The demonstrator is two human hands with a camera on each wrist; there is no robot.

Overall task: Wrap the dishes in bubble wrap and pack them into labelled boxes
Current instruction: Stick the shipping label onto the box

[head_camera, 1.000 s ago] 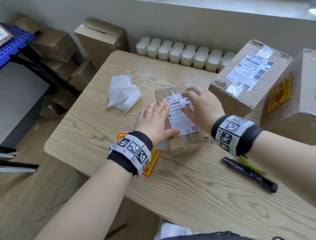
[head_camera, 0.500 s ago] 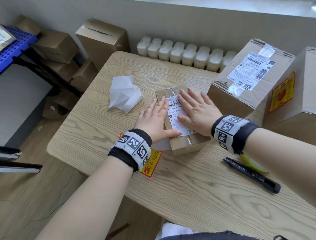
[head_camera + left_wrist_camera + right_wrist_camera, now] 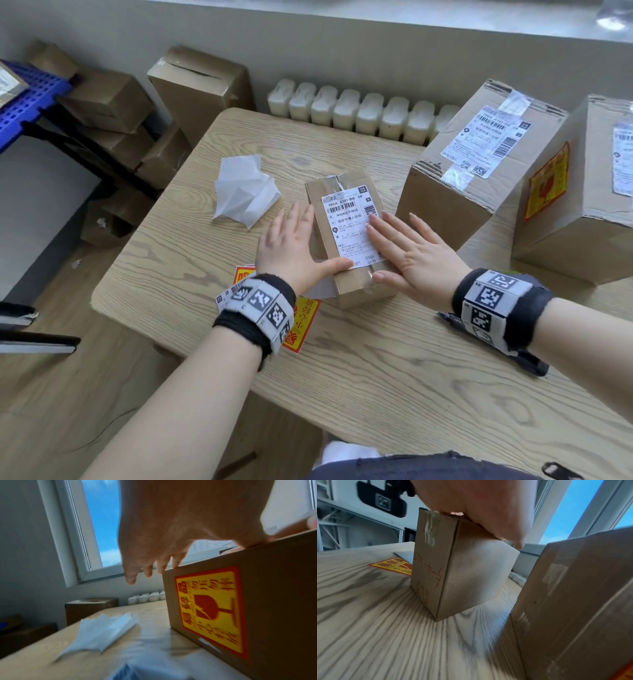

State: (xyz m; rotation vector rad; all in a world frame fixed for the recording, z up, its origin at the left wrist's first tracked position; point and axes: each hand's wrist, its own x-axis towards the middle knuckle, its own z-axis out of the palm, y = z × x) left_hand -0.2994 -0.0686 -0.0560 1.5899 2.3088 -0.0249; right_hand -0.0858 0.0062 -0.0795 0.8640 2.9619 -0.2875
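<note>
Box (image 3: 346, 236) sits on wooden table (image 3: 394, 370) by window (image 3: 101, 524); both hands spread flat.

A small brown cardboard box (image 3: 346, 240), sealed along its top seam with clear tape, stands on the pale wood-grain table. A white printed shipping label (image 3: 349, 229) with barcodes lies flat across its top face. A yellow-and-red fragile sticker (image 3: 209, 614) showing a broken glass covers its left side. Red handwriting runs down its near end face (image 3: 435, 566). Two larger brown labelled cardboard boxes (image 3: 479, 161) stand to its right.
</note>
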